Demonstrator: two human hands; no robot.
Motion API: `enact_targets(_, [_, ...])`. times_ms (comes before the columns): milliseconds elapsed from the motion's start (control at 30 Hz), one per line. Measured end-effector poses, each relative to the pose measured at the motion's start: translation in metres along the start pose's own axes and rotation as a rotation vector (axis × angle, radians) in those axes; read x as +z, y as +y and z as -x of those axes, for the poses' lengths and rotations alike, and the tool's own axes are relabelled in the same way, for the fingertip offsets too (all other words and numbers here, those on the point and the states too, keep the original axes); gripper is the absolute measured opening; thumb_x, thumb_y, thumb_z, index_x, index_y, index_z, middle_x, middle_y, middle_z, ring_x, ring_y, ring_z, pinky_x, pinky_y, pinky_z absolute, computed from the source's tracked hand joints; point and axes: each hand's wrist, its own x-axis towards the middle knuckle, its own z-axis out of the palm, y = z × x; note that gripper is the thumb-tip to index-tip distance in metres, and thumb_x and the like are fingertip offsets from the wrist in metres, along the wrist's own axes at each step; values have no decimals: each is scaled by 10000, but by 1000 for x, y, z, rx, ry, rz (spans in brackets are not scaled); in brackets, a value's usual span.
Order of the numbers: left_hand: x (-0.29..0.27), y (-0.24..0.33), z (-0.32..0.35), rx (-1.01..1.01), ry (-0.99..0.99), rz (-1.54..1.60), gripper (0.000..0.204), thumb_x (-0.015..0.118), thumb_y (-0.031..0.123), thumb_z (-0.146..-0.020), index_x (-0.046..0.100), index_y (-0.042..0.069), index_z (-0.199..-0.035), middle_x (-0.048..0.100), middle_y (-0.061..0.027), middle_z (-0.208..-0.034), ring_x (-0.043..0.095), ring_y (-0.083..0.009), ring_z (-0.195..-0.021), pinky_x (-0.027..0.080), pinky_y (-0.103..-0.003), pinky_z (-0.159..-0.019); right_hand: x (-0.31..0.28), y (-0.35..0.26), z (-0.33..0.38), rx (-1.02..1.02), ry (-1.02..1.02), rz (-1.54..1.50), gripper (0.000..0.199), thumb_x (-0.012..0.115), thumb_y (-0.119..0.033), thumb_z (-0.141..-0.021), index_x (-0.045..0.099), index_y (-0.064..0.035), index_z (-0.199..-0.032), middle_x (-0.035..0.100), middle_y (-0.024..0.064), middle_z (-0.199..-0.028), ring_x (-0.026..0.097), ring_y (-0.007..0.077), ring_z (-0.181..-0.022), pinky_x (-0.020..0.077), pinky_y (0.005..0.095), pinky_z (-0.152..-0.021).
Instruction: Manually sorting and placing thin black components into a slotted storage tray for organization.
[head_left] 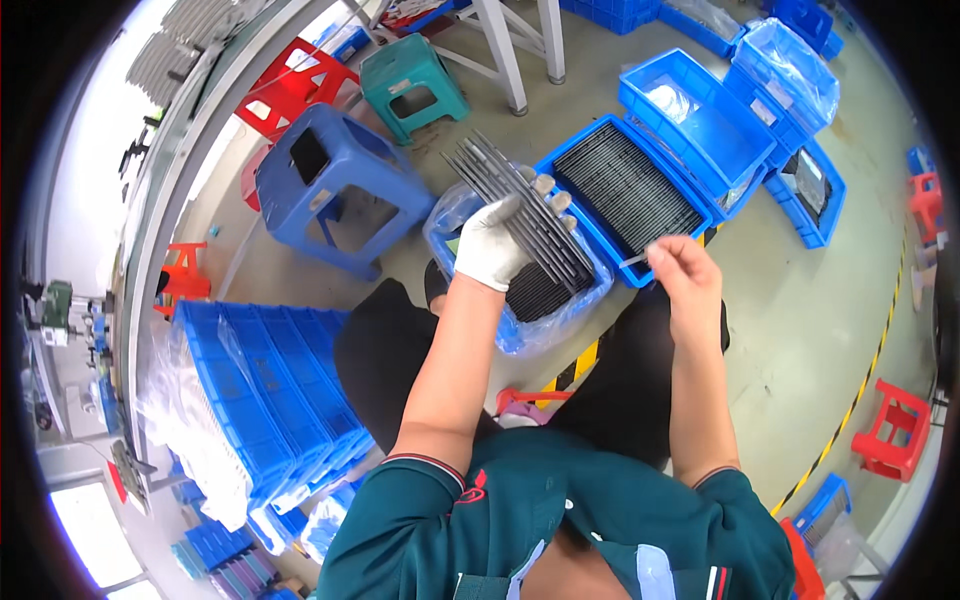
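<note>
My left hand (492, 245), in a white glove, is closed around a bundle of thin dark rods (535, 222). The rods fan out slantwise above a blue crate lined with clear plastic (590, 303), in which more dark rods (540, 298) lie. Bare and pinched at thumb and forefinger, my right hand (688, 280) is by the near corner of a second blue crate (712, 212). A thin pale sliver shows at its fingertips, too small to name. Rows of dark rods (628, 185) fill that second crate.
Left of my legs rises a stack of blue crates (265, 390) with plastic wrap. A blue stool (335, 180) and a green stool (412, 85) stand ahead on the left. Beyond the rod crates sit more blue crates (695, 120). A red stool (890, 430) is at far right.
</note>
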Motion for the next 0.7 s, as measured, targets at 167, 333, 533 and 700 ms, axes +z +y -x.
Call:
enact_targets(167, [7,9,27,8,-18,28,197,566,127,-904,577,63,-1089,535,-145,-1060,516,-383,-1073,441,-588,-932,18,9,-1,41,30,-197,137,660,-169,-883,652,-34,-904,595,-21,-767,501,55,-692,412,205,-655])
enact_targets(333, [33,11,49,197,183,14,190,465,186,-953,528,59,-1079,524,-131,-1036,515,-363,-1048,404,-555,-971,41,21,7,189,118,-550,154,674,-272,-881,618,-139,-937,609,-29,-842,559,107,-795,446,273,-696])
enact_targets(533, [58,1,64,316,205,68,271,513,250,-960,537,118,-1196,542,-129,-1268,491,-368,-1198,385,-561,-988,111,34,2,187,127,-664,202,654,-315,-889,600,-125,-932,611,1,-926,549,158,-893,472,342,-799])
enact_targets(700, [83,0,74,292,111,7,427,627,140,-881,488,55,-1275,519,-151,-1287,411,-364,-1289,310,-524,-1093,124,6,2,163,49,-709,191,648,-264,-899,616,-81,-940,607,25,-866,559,147,-853,490,312,-791])
